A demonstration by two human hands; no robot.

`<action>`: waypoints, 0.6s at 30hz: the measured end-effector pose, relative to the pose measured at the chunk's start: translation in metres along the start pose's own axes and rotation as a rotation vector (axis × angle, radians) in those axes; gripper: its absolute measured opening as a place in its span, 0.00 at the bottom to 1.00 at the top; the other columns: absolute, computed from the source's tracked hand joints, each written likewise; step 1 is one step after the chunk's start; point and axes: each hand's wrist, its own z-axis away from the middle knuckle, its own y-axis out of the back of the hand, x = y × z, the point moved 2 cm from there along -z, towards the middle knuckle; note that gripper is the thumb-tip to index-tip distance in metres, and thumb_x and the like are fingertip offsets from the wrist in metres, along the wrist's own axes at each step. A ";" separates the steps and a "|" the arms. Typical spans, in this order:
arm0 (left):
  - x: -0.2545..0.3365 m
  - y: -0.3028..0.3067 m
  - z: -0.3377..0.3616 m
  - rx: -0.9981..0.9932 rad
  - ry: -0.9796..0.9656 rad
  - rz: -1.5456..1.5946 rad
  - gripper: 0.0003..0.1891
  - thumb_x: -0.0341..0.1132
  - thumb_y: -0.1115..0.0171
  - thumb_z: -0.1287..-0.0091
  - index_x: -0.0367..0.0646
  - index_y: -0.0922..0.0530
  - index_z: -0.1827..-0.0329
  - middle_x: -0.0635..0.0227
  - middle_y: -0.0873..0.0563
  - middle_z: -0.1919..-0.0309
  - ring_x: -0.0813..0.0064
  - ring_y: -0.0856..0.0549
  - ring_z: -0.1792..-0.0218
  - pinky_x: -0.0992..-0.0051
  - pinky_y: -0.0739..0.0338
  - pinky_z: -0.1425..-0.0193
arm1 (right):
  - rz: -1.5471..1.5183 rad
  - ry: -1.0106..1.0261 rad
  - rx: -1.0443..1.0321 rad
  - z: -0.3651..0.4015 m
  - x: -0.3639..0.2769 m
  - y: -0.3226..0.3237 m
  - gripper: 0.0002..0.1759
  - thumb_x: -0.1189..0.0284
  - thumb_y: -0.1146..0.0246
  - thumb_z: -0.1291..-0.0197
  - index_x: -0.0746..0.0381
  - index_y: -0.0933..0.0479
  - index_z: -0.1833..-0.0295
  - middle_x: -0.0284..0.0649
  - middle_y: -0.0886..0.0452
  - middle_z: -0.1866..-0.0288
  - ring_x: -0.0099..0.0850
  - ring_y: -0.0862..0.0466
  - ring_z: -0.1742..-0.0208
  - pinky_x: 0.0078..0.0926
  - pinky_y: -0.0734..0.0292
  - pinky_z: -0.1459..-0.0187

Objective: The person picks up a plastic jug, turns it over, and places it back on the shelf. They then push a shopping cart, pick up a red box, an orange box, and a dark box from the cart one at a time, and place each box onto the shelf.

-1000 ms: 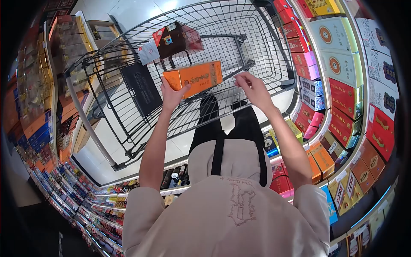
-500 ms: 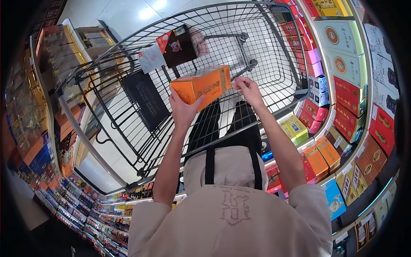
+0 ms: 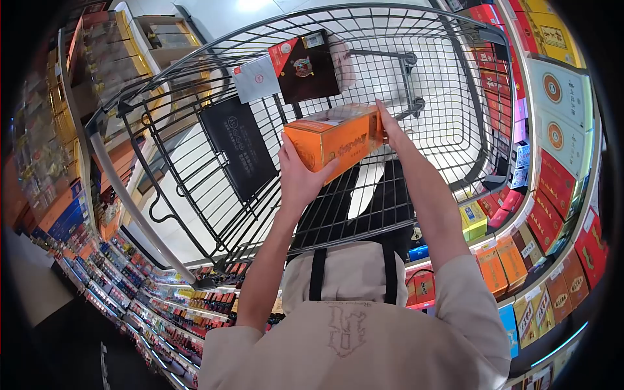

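Observation:
An orange gift box [image 3: 338, 140] with gold trim and dark characters is held above the wire shopping cart [image 3: 112, 175]. My left hand [image 3: 299, 177] grips its near left end, thumb on the front face and fingers around the left side. At the box's right end, my right hand [image 3: 389, 128] lies with its fingers pressed along that end; some fingers are hidden behind it. Beyond the orange box, in the cart, are a dark brown box [image 3: 311, 73] with a red corner and a whitish box [image 3: 258, 80].
A black panel [image 3: 238, 148] with white print is fixed in the cart's left part. Shelves of boxed goods curve along the right, including red boxes [image 3: 545, 211] and pale green boxes [image 3: 572, 107]. Shelves of small packages [image 3: 123, 286] stand at lower left.
My right hand has moved from beside the box, fingers pinched, onto its right end. The box has turned slightly and sits further right in view. The cart also appears further right.

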 end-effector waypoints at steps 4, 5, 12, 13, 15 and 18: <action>-0.001 0.001 0.003 -0.004 0.003 0.020 0.71 0.56 0.18 0.43 0.25 0.62 0.14 0.38 0.38 0.27 0.44 0.29 0.28 0.55 0.28 0.24 | -0.251 0.092 -0.171 0.009 0.003 -0.006 0.48 0.32 0.40 0.32 0.63 0.24 0.26 0.46 0.21 0.27 0.38 0.19 0.30 0.39 0.24 0.29; -0.003 0.003 0.003 0.007 0.008 0.060 0.71 0.55 0.18 0.43 0.25 0.61 0.14 0.38 0.38 0.27 0.45 0.29 0.27 0.55 0.29 0.23 | -0.191 0.086 -0.167 0.011 0.003 -0.003 0.47 0.32 0.41 0.31 0.62 0.23 0.26 0.46 0.21 0.27 0.38 0.20 0.30 0.39 0.25 0.28; 0.030 0.053 0.023 0.072 -0.008 0.171 0.69 0.52 0.17 0.43 0.27 0.59 0.13 0.43 0.38 0.27 0.53 0.29 0.26 0.59 0.28 0.23 | 0.071 0.098 -0.274 0.083 -0.039 0.010 0.36 0.40 0.54 0.24 0.56 0.25 0.29 0.44 0.21 0.31 0.39 0.22 0.28 0.56 0.29 0.28; 0.043 0.069 0.030 0.047 0.045 0.196 0.68 0.50 0.17 0.42 0.29 0.59 0.12 0.47 0.37 0.26 0.55 0.29 0.26 0.60 0.27 0.24 | 0.108 0.122 -0.389 0.101 -0.046 0.015 0.36 0.40 0.55 0.23 0.57 0.26 0.28 0.45 0.21 0.31 0.40 0.21 0.29 0.56 0.29 0.27; 0.051 0.097 0.045 0.024 0.005 0.303 0.67 0.48 0.17 0.42 0.29 0.59 0.12 0.48 0.37 0.26 0.57 0.28 0.25 0.60 0.26 0.24 | 0.210 0.160 -0.578 0.119 -0.053 0.023 0.43 0.36 0.61 0.20 0.62 0.29 0.23 0.50 0.22 0.27 0.45 0.20 0.28 0.53 0.30 0.24; 0.056 0.147 0.077 0.002 -0.035 0.358 0.64 0.43 0.18 0.41 0.30 0.56 0.12 0.50 0.34 0.24 0.59 0.28 0.24 0.59 0.25 0.25 | 0.161 0.137 -0.841 0.144 -0.069 0.045 0.53 0.30 0.63 0.22 0.67 0.34 0.18 0.54 0.25 0.21 0.48 0.23 0.24 0.52 0.33 0.21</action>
